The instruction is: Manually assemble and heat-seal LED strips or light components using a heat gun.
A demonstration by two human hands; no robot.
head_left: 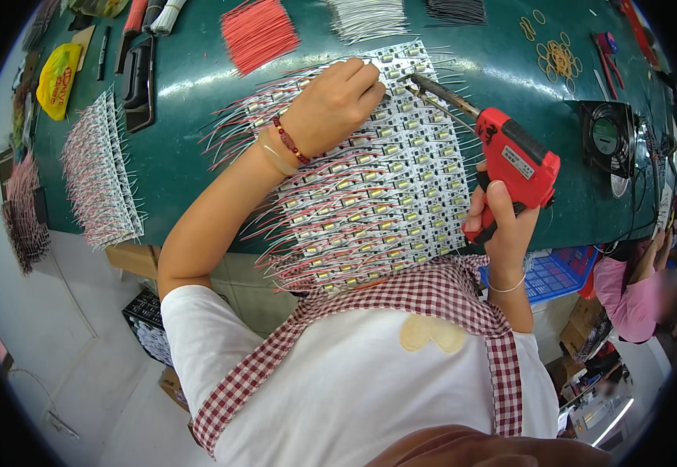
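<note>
A large panel of small white circuit boards (432,187) lies on the green table before me. Rows of thin red and white wires (315,210) stick out to its left. My left hand (338,105) rests over the far part of the panel, fingers pinched together; what they hold is hidden. In my right hand (502,222) is a red and black soldering gun (517,156), gripped by its handle. Its tip points left and reaches the far boards, just right of my left fingertips. A thin metal tube runs alongside the tip.
Beyond the panel lie bundles of red wires (260,35), white wires (368,17) and black wires (457,9). Rubber bands (558,58) and a black fan (607,136) are at right. Wired boards (105,171), a black case (139,82) and a yellow bag (59,82) sit left.
</note>
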